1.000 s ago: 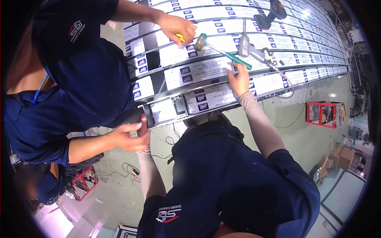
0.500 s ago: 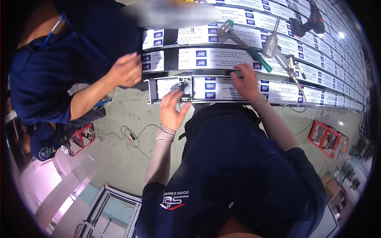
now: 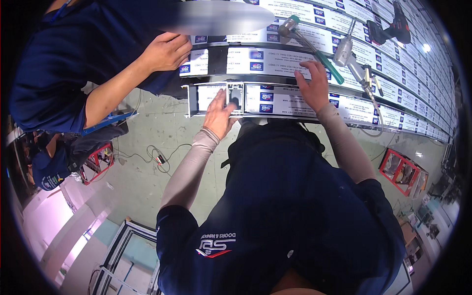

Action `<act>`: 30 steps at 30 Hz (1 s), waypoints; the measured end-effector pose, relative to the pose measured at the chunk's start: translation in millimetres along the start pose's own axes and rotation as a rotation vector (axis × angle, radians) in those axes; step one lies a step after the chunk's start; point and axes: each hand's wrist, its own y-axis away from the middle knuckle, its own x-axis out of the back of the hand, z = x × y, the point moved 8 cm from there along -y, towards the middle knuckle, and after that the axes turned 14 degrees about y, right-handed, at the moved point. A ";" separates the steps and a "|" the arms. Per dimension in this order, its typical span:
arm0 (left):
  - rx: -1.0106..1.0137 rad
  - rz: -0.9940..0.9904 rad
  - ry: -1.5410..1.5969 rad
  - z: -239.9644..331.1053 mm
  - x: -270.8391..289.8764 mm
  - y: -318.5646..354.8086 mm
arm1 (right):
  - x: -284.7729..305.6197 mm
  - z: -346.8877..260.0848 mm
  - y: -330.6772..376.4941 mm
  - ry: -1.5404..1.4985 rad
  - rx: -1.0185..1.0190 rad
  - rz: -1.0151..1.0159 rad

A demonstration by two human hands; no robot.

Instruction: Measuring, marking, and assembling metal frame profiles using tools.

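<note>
A long aluminium profile (image 3: 283,102) covered in white and blue printed film lies along the near edge of the work surface. A short profile piece (image 3: 236,97), its hollow end facing up, stands across it. My left hand (image 3: 219,116) rests at the left side of this piece, fingers stretched out and thumb over its near part. To the right, my right hand (image 3: 314,87) lies over the long profile with its fingers apart and nothing in them. Grey-tan sleeves cover both forearms.
Beyond lie several parallel film-covered profiles (image 3: 275,60). On them are a mallet (image 3: 314,51) with a green handle, an air tool (image 3: 344,51) with a hose, and a cordless drill (image 3: 391,32). At the left, a co-worker's hand (image 3: 169,50) touches the profiles. Red-framed racks (image 3: 400,169) stand on the floor.
My left hand has moved against the short piece, thumb now over it. My right hand stays over the long profile. The co-worker's hand has shifted farther away and to the right.
</note>
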 end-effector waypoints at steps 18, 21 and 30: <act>-0.033 0.008 -0.071 -23.0 -23.3 8.1 | -85.9 -156.1 95.4 0.059 0.411 -0.551; -0.054 -0.003 -0.070 -28.6 -32.7 13.7 | -86.8 -159.4 100.9 0.152 0.326 -0.445; -0.103 -0.020 -0.087 -30.0 -33.4 3.4 | -96.9 -152.6 100.2 0.144 0.186 -0.382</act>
